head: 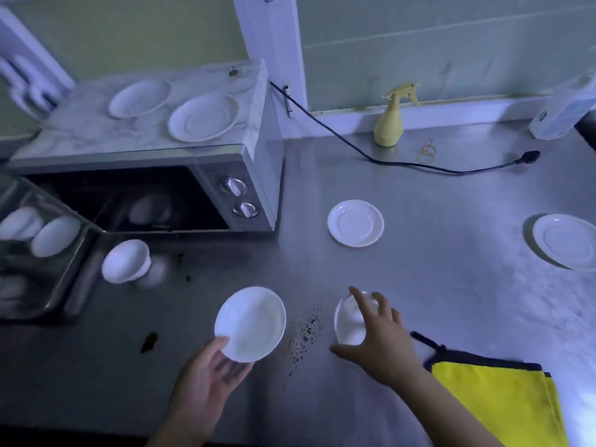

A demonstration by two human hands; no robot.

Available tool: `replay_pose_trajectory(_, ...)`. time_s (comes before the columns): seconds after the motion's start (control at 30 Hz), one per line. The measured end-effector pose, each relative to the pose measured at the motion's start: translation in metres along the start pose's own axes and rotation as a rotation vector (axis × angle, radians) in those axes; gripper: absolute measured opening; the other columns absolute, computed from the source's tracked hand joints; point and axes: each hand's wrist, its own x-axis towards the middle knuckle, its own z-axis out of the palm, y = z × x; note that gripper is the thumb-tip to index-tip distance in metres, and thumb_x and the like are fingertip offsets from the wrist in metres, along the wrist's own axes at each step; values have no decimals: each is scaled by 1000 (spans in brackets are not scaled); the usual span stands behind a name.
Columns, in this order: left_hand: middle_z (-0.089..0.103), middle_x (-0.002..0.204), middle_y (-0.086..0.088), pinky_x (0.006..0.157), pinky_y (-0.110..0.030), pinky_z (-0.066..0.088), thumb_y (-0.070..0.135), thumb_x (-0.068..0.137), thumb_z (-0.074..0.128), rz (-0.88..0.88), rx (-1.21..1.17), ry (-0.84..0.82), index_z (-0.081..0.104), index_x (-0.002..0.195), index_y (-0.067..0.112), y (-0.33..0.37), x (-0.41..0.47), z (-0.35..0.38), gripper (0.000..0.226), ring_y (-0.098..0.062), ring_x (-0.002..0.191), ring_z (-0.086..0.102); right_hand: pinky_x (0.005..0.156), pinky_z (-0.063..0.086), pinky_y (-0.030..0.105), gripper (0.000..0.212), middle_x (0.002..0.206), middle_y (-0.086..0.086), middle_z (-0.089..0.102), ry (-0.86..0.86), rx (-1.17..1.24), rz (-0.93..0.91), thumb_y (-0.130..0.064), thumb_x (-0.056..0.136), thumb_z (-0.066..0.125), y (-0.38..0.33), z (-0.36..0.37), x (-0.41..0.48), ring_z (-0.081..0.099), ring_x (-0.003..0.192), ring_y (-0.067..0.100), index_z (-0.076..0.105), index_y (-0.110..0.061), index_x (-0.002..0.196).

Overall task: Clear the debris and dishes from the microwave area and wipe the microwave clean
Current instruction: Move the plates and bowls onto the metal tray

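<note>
The microwave [248, 175] stands at the left with its door [38, 253] swung open; a white dish is dimly visible inside. Two white saucers [203, 117] lie on its top beside a crumb of debris [233, 72]. My left hand [209, 372] holds a white bowl [251, 322] by its near rim, thumb on the edge. My right hand [380, 333] reaches over a small white bowl [350, 321], fingers curled round it. Dark crumbs [303, 337] are scattered between the two bowls. An overturned white bowl [125, 261] lies before the microwave.
Two more saucers [355, 223] [564, 241] sit on the steel counter [435, 269]. A yellow spray bottle [390, 124], rubber bands [427, 151] and the unplugged black cord [451, 169] lie at the back. A yellow cloth [496, 401] lies at the near right. A dark smear [149, 341] marks the near left.
</note>
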Motion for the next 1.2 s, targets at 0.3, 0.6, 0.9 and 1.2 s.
replay_pose_trajectory(0.3, 66, 122, -18, 75, -42, 55, 8, 89, 63, 113, -209, 280, 59, 124, 1, 6, -57, -179, 35, -36, 111, 63, 109, 39, 40, 113, 149, -10, 31, -227, 104, -254, -72, 56, 78, -133, 72, -33, 38, 134, 20, 18, -52, 150)
replay_pose_trajectory(0.6, 74, 112, -6, 72, -36, 59, 14, 85, 69, 308, -286, 231, 67, 115, 17, 41, -83, -351, 30, -29, 108, 69, 104, 37, 33, 109, 143, -14, 34, -282, 116, -354, -56, 63, 88, -267, 180, -98, 40, 128, 11, 26, -47, 151)
replay_pose_trajectory(0.9, 73, 114, 0, 69, -35, 60, 17, 80, 74, 345, -327, 237, 74, 106, 28, 76, -85, -460, 28, -29, 109, 68, 103, 35, 29, 102, 142, -18, 37, -374, 167, -405, -42, 62, 93, -381, 257, -128, 38, 129, 4, 32, -57, 142)
replay_pose_trajectory(1.2, 74, 108, -6, 69, -33, 58, 12, 85, 70, 326, -264, 242, 76, 101, 24, 173, -40, -508, 21, -25, 96, 73, 112, 42, 49, 108, 148, -6, 44, -507, 248, -408, -55, 50, 89, -512, 306, -57, 44, 135, 14, 37, -52, 144)
